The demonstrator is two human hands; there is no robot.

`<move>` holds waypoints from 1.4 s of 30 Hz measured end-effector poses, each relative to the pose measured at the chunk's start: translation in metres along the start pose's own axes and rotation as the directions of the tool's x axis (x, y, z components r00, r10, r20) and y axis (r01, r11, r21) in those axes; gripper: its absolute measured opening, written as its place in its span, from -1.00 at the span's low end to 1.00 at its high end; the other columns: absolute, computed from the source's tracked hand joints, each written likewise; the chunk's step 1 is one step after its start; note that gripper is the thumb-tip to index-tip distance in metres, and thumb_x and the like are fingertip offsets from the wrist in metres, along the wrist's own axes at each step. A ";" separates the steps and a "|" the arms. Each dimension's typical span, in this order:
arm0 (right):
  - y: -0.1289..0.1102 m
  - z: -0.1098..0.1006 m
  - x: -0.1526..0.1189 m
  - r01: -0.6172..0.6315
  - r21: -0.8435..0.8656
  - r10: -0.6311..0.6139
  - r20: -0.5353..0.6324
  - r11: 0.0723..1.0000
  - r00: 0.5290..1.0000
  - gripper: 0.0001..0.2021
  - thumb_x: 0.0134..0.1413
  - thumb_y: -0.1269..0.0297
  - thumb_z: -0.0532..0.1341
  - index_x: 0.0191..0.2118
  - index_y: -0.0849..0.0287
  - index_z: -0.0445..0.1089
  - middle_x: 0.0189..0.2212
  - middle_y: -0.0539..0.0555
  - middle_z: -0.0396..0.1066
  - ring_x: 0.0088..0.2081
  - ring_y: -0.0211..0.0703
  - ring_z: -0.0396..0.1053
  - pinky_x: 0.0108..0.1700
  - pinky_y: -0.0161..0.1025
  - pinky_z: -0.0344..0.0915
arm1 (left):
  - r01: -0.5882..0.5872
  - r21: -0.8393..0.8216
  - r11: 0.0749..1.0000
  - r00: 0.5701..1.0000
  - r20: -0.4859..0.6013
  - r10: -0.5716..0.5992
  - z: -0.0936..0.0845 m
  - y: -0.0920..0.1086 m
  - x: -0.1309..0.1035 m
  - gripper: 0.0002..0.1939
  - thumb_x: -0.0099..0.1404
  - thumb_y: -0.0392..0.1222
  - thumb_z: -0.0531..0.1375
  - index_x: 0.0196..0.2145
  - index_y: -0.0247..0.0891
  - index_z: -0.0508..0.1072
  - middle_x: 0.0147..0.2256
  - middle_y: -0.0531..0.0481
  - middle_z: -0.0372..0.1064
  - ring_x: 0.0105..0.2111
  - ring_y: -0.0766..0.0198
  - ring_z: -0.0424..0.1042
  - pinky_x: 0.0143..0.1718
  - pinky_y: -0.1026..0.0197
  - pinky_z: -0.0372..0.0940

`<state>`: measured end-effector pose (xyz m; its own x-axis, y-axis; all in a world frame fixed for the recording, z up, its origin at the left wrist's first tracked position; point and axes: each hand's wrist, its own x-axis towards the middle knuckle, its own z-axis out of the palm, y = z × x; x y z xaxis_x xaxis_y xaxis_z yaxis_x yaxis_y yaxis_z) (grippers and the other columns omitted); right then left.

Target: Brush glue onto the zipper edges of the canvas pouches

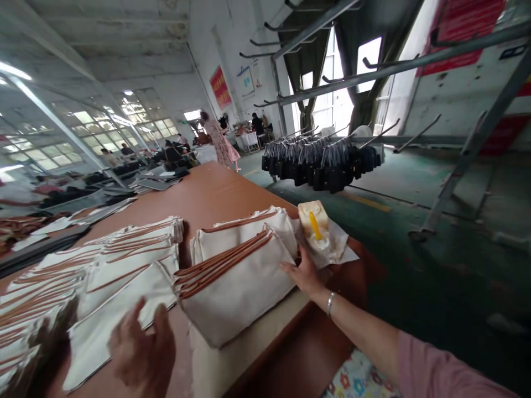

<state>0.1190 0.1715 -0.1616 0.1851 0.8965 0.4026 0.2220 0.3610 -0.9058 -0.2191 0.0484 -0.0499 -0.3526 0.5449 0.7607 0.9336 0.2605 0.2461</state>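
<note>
Head view: the front bundle of cream fabric pieces (244,301) is judged light and soft, limp enough to sag or fan apart at the brown edging (224,264), and not fragile. It is best taken by a side edge, with all layers pinched together. Its right end is met by the right hand (306,272), whose thumb is laid on the near face while the other fingertips are hidden; whether it is gripped or merely steadied cannot be told. The bundle lies leftward of that hand, tilted against a rear bundle (244,232) on the table (224,188). The left hand (143,348), blurred, is held with fingers spread and nothing visible between them, near a flat cream piece (103,318).
</note>
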 end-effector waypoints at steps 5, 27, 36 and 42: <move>0.002 -0.040 -0.022 0.028 -0.153 -0.026 0.018 0.988 1.000 -0.28 -0.09 0.15 0.43 0.19 0.21 0.24 0.04 0.30 0.39 0.04 0.19 0.39 0.08 0.09 0.36 | -0.474 -0.150 0.868 0.867 0.096 0.490 0.005 0.114 -0.038 -0.60 0.37 -0.03 0.18 0.11 -0.19 0.41 0.06 -0.19 0.44 0.11 -0.03 0.37 0.18 -0.04 0.19; -0.020 -0.144 0.151 0.051 -0.637 0.168 0.277 0.769 0.946 -0.73 0.06 0.15 0.33 -0.36 0.33 0.55 -0.32 0.31 0.56 -0.23 0.05 0.51 -0.26 -0.24 0.32 | -0.639 -0.124 0.759 0.721 0.249 0.647 0.031 0.200 -0.038 -0.73 0.43 0.00 0.13 -0.06 -0.21 0.47 -0.22 -0.09 0.46 -0.22 0.09 0.38 -0.19 0.12 0.19; -0.004 -0.177 0.103 0.138 -0.351 -0.013 0.337 0.926 0.941 -0.72 0.20 0.14 0.19 -0.24 0.20 0.60 -0.39 0.10 0.59 -0.44 -0.11 0.52 -0.38 -0.29 0.36 | -0.651 -0.136 0.747 0.734 0.143 0.664 0.033 0.205 -0.048 -0.77 0.43 -0.12 0.15 -0.01 -0.18 0.44 -0.12 -0.08 0.49 -0.20 0.11 0.41 -0.14 0.13 0.21; -0.004 -0.205 0.071 0.228 -0.144 -0.139 0.457 0.963 0.878 -0.85 0.02 0.19 0.35 -0.26 0.05 0.62 -0.29 0.07 0.60 -0.23 -0.02 0.54 -0.06 -0.13 0.40 | -0.613 -0.127 0.780 0.756 0.193 0.625 0.029 0.198 -0.049 -0.74 0.44 -0.07 0.12 0.00 -0.19 0.45 -0.13 -0.09 0.51 -0.19 0.09 0.44 -0.15 0.10 0.21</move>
<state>0.3275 0.1810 -0.1020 -0.3062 0.8547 0.4192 0.3940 0.5147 -0.7615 -0.0188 0.0958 -0.0560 0.3049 0.7286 0.6133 0.9524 -0.2321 -0.1977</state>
